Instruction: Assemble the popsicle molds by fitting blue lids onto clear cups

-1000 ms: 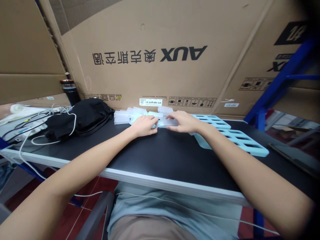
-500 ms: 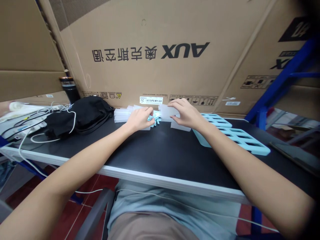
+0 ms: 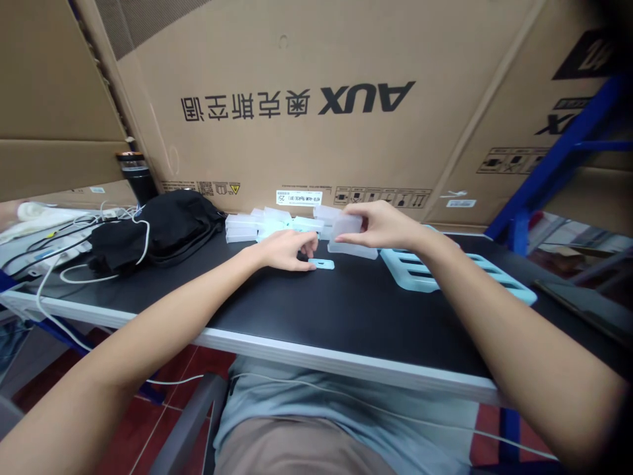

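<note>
My left hand (image 3: 289, 250) is low over the table, thumb and curled fingers at the left end of a small flat light blue plastic piece (image 3: 325, 264) with a slot in it. My right hand (image 3: 383, 224) grips a translucent plastic box (image 3: 346, 229) between thumb and fingers, tilted above another clear box (image 3: 363, 251). Behind my left hand lie light blue parts (image 3: 297, 224), partly covered by it. More translucent boxes (image 3: 241, 227) stand in a group to the left of them.
A light blue slotted rack (image 3: 410, 280) lies under my right forearm. On the left are a black bag (image 3: 180, 224), white cables (image 3: 89, 280) and a dark bottle (image 3: 138, 181). A large cardboard box (image 3: 297, 145) walls off the back of the black table (image 3: 316, 316).
My left hand has come towards me and slightly right, with the single light blue piece now at its fingertips. The box in my right hand has tilted and shifted slightly right.
</note>
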The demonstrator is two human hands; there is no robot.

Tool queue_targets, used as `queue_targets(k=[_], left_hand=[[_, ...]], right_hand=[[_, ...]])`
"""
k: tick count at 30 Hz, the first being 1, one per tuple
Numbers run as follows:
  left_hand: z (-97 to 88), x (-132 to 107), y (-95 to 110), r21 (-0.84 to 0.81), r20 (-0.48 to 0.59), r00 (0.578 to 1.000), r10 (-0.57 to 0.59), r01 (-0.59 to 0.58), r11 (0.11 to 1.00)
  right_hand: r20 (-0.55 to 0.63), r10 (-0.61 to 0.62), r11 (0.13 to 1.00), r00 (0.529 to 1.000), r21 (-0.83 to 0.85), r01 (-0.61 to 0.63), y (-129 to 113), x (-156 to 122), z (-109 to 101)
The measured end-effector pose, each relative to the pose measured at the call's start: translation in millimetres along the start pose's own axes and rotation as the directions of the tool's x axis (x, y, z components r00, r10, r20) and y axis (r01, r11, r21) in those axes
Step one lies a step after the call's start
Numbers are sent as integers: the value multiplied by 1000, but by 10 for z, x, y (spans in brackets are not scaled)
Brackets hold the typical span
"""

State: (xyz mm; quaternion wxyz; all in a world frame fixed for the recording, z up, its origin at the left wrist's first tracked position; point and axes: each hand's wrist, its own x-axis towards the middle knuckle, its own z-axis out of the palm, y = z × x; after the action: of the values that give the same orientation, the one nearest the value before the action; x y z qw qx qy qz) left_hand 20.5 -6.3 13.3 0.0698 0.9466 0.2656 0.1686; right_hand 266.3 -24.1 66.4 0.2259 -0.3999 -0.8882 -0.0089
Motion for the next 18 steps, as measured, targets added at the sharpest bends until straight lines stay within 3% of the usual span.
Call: queue_targets(k=[6,12,18], left_hand=[[26,0,-67,-148,8,999,-42,43,988],[38,3,-96,-259,4,1000,-24,24,966],[50,7,-118,-285,-6,1000,-21,18,958]], right_hand=[[120,-92,991,988,103,80,-39,41,214],[179,-19,1000,984,-1,20,-54,46,310],[256,7,1000,967,26,-14,-117,47,294]])
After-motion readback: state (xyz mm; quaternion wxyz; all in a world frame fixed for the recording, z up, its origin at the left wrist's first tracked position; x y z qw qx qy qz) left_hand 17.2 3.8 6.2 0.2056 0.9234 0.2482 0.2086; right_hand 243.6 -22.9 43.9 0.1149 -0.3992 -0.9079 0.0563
